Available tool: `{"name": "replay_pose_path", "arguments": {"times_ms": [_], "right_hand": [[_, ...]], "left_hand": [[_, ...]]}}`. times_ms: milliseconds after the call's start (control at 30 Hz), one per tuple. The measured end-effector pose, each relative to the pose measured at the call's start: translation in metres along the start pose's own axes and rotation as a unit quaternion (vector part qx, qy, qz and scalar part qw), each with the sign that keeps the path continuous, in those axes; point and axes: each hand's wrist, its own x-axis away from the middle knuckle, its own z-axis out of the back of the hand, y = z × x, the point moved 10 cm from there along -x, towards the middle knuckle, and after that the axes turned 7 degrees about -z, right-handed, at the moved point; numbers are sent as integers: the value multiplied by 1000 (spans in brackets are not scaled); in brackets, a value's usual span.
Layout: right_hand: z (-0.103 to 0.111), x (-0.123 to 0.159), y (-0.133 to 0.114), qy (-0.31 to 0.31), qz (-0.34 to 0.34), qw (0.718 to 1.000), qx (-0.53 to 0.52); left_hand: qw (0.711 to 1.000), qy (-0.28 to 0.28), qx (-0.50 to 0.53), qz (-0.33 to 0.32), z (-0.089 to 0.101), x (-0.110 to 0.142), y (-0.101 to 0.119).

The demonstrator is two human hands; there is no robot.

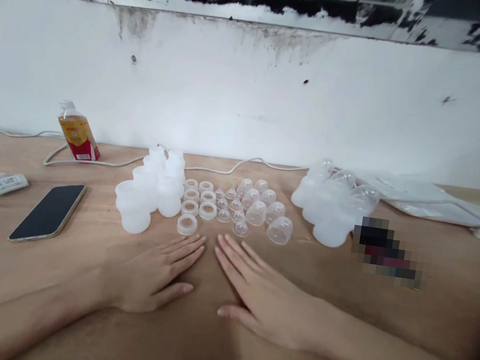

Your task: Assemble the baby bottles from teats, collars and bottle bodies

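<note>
My left hand (pixel 155 272) lies flat on the wooden table (pixel 180 350), fingers stretched out and holding nothing. My right hand (pixel 261 299) rests flat too, its fingertips close to the left ones. Just beyond the fingertips sit several white bottle collar rings (pixel 187 224). Beside them are several clear silicone bottle nipples (pixel 240 228), then rows of clear dome caps (pixel 280 230). Several translucent white bottle bodies (pixel 135 210) stand grouped behind my left hand. To the right stand more white bottles (pixel 332 226), some with clear caps (pixel 365 199) on top.
A phone (pixel 48 214) lies at left, near packs with printed labels (pixel 9 184). Behind it stands a drink bottle (pixel 79 132). A white cable (pixel 223 172) runs along the wall. At right are a blurred dark object (pixel 385 254) and plastic bags (pixel 433 202).
</note>
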Motion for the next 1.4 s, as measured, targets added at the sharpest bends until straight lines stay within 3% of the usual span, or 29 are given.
{"name": "replay_pose_path", "arguments": {"times_ms": [67,133,400,600,733,900,1000,1067,1167,1267,1400], "right_hand": [[-21,3,-2,-5,0,1000,-30],[-27,6,1,1,-1,999,-52],[-22,3,2,-18,-6,998,-64],[-22,3,1,-17,-8,998,-59],[-12,0,4,38,-13,997,-59],[2,-11,13,122,-34,990,-60],[13,-14,31,191,-105,975,-49],[22,-11,46,253,-167,953,-28],[21,-9,61,277,-216,936,-7],[10,-15,64,238,-207,949,-6],[10,-20,60,236,-177,955,-24]], "left_hand": [[1000,-13,-1,1,-3,3,-4],[1000,-4,7,-1,-3,3,-5],[1000,20,22,-6,-1,2,-5],[1000,7,9,2,-3,3,-8],[1000,24,-2,-5,2,1,-4],[993,109,-53,9,16,-5,-6],[967,205,-133,74,32,-2,-21],[951,237,-165,107,37,0,-30],[957,230,-161,79,33,-2,-29],[961,229,-152,41,32,-5,-21],[974,191,-113,47,26,-17,-24]]}}
